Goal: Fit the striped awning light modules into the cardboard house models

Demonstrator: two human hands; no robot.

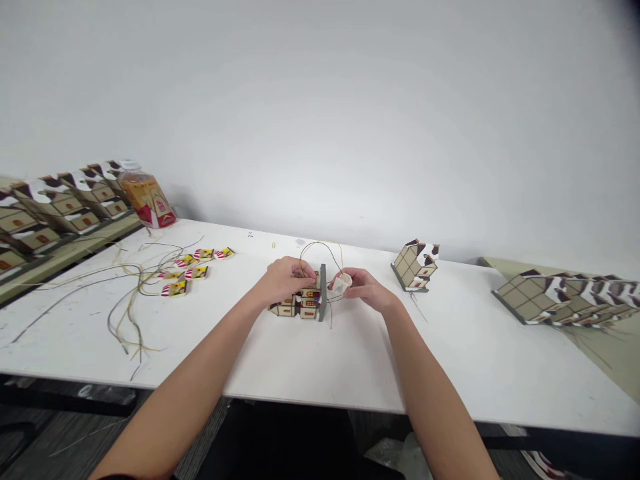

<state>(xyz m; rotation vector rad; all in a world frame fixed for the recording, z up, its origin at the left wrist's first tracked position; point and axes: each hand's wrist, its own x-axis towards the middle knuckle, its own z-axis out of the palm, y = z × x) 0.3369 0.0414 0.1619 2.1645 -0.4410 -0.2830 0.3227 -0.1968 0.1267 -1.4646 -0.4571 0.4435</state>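
Observation:
A small model house (306, 308) lies on its side on the white table, its grey base (323, 293) facing right. My left hand (289, 279) is closed over the top of it and grips it. Just right of the base, my right hand (364, 288) pinches a small white piece (342, 285) between its fingertips. A thin dark wire and a yellowish wire (320, 243) arch from the white piece back to the left hand. More thin wires hang between the base and the right hand. Fingertips partly cover the white piece.
Several small printed pieces (174, 288) lie at left beside loose wires (131, 300). A bottle (147, 197) stands behind them, near a row of model houses (65, 207). Another house (416, 265) stands right of my hands; more houses (537, 297) stand at the far right.

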